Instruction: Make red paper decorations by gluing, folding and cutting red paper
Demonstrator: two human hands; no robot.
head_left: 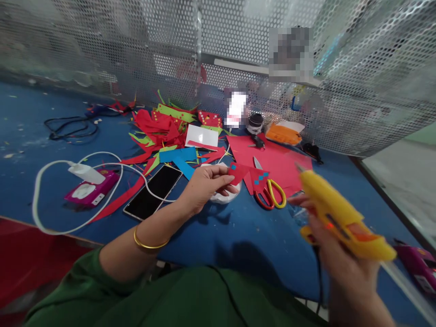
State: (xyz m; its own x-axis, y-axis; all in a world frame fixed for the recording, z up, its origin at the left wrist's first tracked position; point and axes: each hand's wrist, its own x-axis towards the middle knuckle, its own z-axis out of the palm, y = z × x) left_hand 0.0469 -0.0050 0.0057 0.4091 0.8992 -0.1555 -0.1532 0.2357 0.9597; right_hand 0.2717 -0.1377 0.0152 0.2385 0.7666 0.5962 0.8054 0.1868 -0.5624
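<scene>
I've got left hand fingers clamped on red cutout with blue squares, up over the table. Right hand fingers wrapped round glue gun, nozzle apart from cutout. Scissors on table, partly hidden by cutout. Phone lies near left wrist.

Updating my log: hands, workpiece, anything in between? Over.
Left hand pinching red piece with blue squares. Right hand gripping yellow glue gun. Scissors lying between the hands.
</scene>
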